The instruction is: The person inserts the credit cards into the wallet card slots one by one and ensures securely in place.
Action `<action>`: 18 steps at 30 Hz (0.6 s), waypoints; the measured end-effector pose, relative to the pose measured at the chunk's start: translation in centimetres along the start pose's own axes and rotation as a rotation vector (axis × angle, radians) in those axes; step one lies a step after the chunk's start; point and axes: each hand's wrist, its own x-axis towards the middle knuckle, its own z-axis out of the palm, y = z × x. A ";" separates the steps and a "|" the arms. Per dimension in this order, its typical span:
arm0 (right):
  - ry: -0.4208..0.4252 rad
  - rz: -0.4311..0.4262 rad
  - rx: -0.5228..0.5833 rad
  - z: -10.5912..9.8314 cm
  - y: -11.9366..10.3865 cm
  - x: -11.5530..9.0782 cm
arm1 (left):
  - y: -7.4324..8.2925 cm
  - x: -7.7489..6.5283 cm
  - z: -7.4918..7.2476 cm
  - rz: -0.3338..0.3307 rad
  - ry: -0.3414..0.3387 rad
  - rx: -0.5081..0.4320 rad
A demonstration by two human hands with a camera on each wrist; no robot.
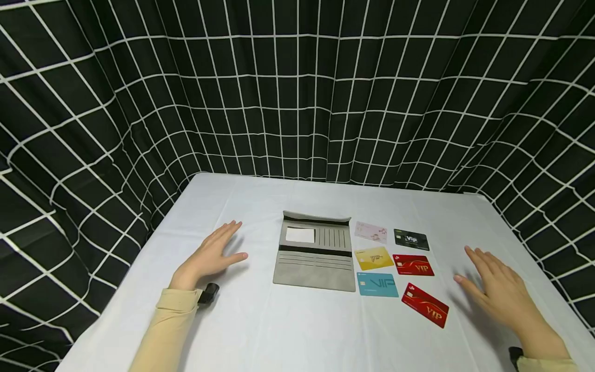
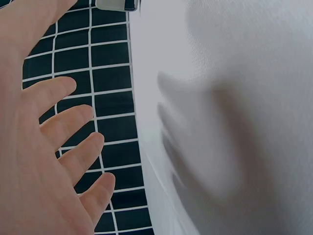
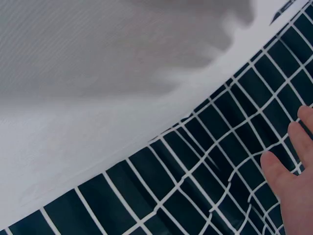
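Observation:
A grey wallet (image 1: 313,274) lies unfolded on the white table, a white paper showing in its upper window. To its right are several cards: a pink card (image 1: 371,232), a black card (image 1: 411,239), a yellow card (image 1: 374,258), a teal card (image 1: 377,284), a red card (image 1: 413,265) and a tilted red card (image 1: 425,305). My left hand (image 1: 211,256) hovers left of the wallet with straight fingers, holding nothing. Over the table right of the cards, my right hand (image 1: 499,292) is likewise extended and holds nothing. Both wrist views show loosely spread fingers.
A white cloth covers the table (image 1: 241,330). Black curtains with a white grid (image 1: 288,93) surround its back and sides. A black wrist strap (image 1: 208,293) sits at the left sleeve cuff, with another dark band at the right cuff.

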 end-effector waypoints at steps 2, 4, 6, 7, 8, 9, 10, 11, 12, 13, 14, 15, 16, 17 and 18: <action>-0.006 0.002 0.017 -0.1 -0.4 0.1 | -0.1 0.0 0.1 0.000 0.005 -0.011; -0.010 0.000 0.032 -0.3 -0.9 0.2 | -0.1 0.1 0.3 -0.003 0.008 -0.025; -0.009 -0.011 0.039 -0.4 -1.4 0.3 | -0.1 0.2 0.4 -0.011 0.007 -0.042; -0.004 -0.019 0.042 -0.5 -1.6 0.4 | 0.0 0.2 0.5 -0.015 0.006 -0.055; 0.003 -0.031 0.044 -0.6 -1.9 0.5 | 0.0 0.2 0.5 -0.019 0.004 -0.069; 0.010 -0.042 0.042 -0.6 -2.2 0.6 | 0.1 0.2 0.5 -0.021 0.003 -0.087; 0.017 -0.053 0.040 -0.7 -2.5 0.7 | 0.2 0.2 0.5 -0.024 0.001 -0.102; 0.025 -0.065 0.040 -0.7 -2.7 0.8 | 0.3 0.2 0.6 -0.025 0.001 -0.115; 0.032 -0.075 0.039 -0.8 -3.0 0.9 | 0.4 0.2 0.6 -0.026 0.000 -0.127; 0.038 -0.085 0.039 -0.8 -3.3 1.0 | 0.5 0.2 0.6 -0.027 -0.001 -0.137; 0.043 -0.093 0.037 -0.9 -3.6 1.1 | 0.5 0.2 0.7 -0.029 -0.004 -0.141; 0.048 -0.101 0.038 -0.9 -3.9 1.2 | 0.6 0.3 0.7 -0.033 -0.008 -0.146; 0.049 -0.106 0.040 -1.0 -4.2 1.3 | 0.6 0.3 0.8 -0.032 -0.010 -0.148; 0.052 -0.111 0.040 -1.0 -4.4 1.3 | 0.7 0.3 0.8 -0.030 -0.012 -0.149; 0.053 -0.117 0.039 -1.0 -4.7 1.4 | 0.7 0.4 0.8 -0.026 -0.013 -0.152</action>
